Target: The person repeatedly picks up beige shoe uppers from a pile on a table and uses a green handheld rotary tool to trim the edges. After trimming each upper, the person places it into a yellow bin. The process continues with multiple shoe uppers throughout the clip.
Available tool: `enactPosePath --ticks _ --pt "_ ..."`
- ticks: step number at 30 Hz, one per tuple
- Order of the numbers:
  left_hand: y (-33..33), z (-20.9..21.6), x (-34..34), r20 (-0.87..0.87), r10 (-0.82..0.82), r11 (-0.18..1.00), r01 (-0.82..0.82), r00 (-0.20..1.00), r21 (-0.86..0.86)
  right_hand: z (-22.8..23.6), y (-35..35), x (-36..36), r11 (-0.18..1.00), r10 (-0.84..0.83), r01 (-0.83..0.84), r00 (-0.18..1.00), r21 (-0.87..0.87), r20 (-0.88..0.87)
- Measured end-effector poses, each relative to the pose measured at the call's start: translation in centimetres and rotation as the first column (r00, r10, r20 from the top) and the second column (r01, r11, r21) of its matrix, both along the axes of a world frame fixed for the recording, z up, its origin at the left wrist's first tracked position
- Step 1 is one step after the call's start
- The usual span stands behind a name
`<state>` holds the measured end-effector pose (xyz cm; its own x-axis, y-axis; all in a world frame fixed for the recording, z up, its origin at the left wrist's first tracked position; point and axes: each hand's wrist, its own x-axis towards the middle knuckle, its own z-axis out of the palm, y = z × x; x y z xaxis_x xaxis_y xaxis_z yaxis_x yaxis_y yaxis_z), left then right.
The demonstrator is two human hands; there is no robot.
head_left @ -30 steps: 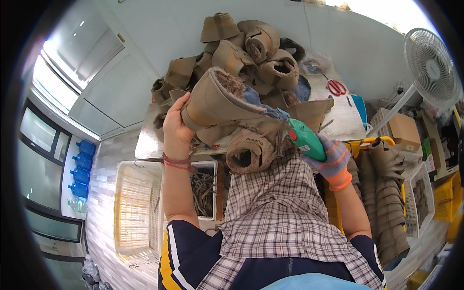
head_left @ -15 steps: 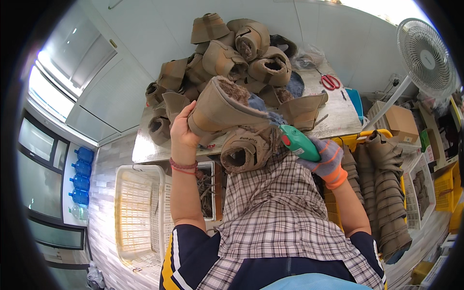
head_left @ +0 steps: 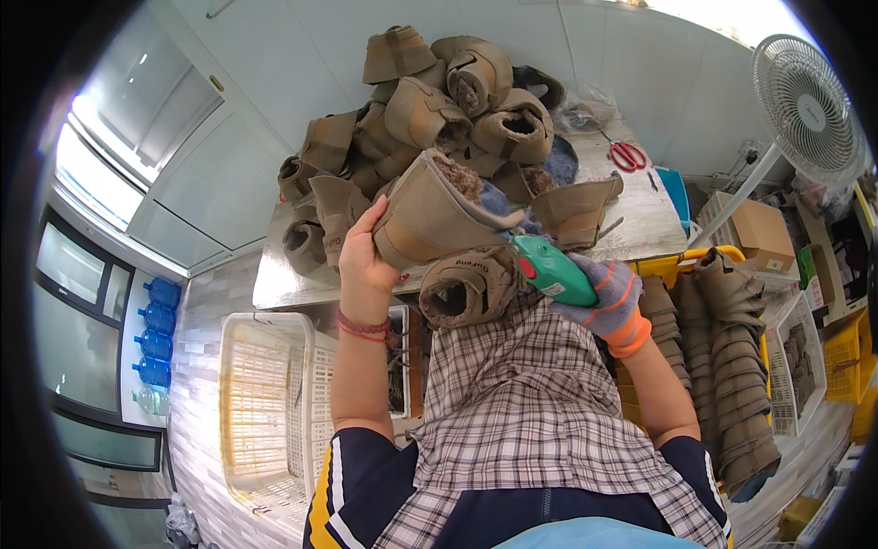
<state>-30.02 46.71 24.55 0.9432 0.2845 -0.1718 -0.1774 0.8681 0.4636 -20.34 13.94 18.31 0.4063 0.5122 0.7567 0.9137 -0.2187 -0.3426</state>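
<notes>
My bare left hand (head_left: pixel 367 259) is closed on the side of a tan boot upper (head_left: pixel 423 218) with brown fur lining, holding it tilted above the table's near edge. My right hand (head_left: pixel 605 306), in a grey and orange glove, is wrapped around a green handheld electric cutter (head_left: pixel 556 273) with a red button. The cutter's tip meets the upper's right rim, where bluish-grey fluff hangs; the blade itself is hard to make out. Just below lies another rolled tan upper (head_left: pixel 465 288), close to my checked apron. Behind, a pile of boot uppers (head_left: pixel 422 112) covers much of the table (head_left: pixel 645 215).
Red-handled scissors (head_left: pixel 627 156) lie at the table's right, near a clear plastic bag (head_left: pixel 585 108). A white basket (head_left: pixel 265 403) stands on the floor at left. On the right are stacked uppers (head_left: pixel 736 384) in a yellow crate, a fan (head_left: pixel 809 112) and a cardboard box (head_left: pixel 761 233).
The held boot upper has shifted slightly right and down with my left hand. My right hand has moved the cutter a little left along the rim.
</notes>
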Motion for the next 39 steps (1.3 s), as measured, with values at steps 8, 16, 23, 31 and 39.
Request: enactPosePath --ticks 8,16,23,31,39 --pt "-4.4 0.9 -1.5 0.235 0.080 0.985 -0.113 0.969 0.129 1.2 1.2 -0.9 1.000 -0.010 0.009 0.994 -0.017 -0.107" --pt "-5.4 -0.7 -2.9 0.381 0.054 0.872 -0.230 0.923 0.433 2.1 2.1 -1.5 0.986 0.167 -0.153 0.912 0.068 -0.376" --pt "-4.3 -4.2 -2.9 0.387 -0.007 0.674 -0.282 0.922 0.683 1.4 3.1 -2.2 0.962 0.266 -0.175 0.764 0.209 -0.588" --pt "-5.0 -4.9 -2.9 0.322 0.122 -0.120 -0.308 0.939 0.944 2.3 3.5 -2.8 0.959 0.269 -0.091 0.590 0.268 -0.761" --pt "-4.4 -5.2 -3.3 0.332 0.011 -0.604 -0.259 0.943 0.754 3.0 3.6 -2.5 0.941 0.331 -0.041 0.337 0.337 -0.881"
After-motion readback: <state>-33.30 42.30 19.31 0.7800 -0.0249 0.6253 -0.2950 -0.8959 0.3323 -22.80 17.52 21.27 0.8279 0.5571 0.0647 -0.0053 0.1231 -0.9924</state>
